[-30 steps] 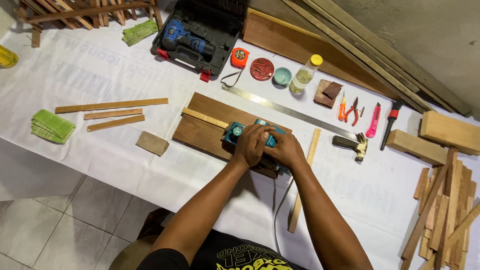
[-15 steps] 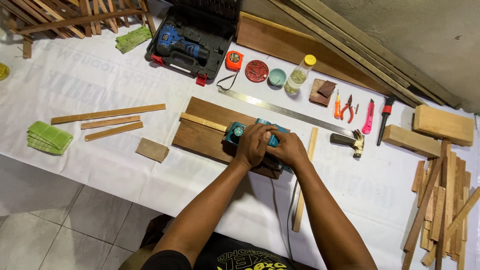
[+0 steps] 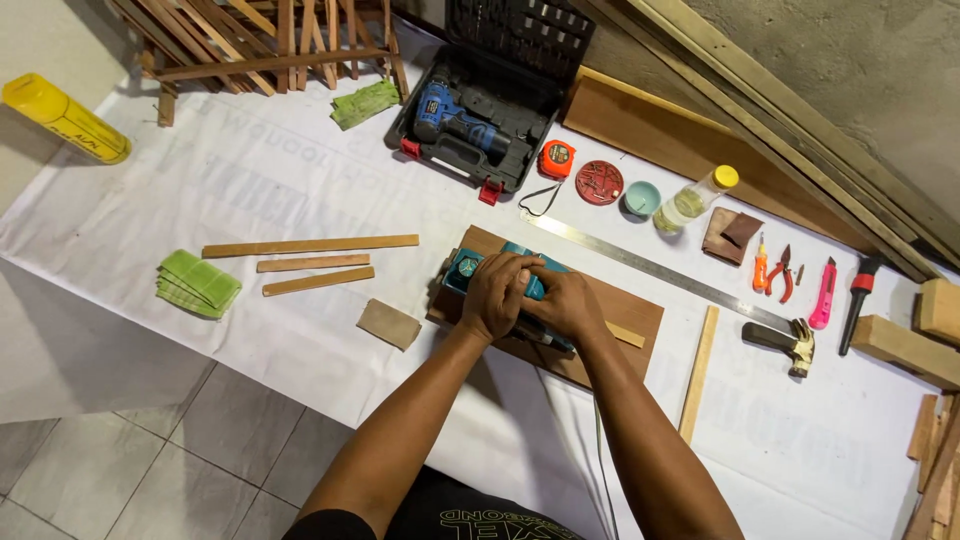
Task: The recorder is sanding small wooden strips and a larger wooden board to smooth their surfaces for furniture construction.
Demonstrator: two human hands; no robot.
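Note:
Both my hands grip a teal power tool [image 3: 468,271], a small sander or planer, that rests on a brown wooden board [image 3: 632,312]. My left hand [image 3: 497,293] covers the tool's front part. My right hand [image 3: 562,303] holds its rear, where a cord runs down toward me. A thin light wooden strip [image 3: 626,334] lies on the board under the tool and sticks out to the right of my right hand.
White sheet covers the table [image 3: 250,190]. Three wooden strips [image 3: 310,245], a green cloth [image 3: 199,283] and a sanding block [image 3: 389,324] lie left. Behind: open drill case [image 3: 490,110], tape measure [image 3: 556,159], steel ruler [image 3: 650,268], glue bottle [image 3: 690,199]. Right: hammer [image 3: 785,343], pliers, cutter, wood offcuts.
My hands and the tool have slid left along the board toward its left end. The camera has shifted, so the table sits lower and more to the right in view.

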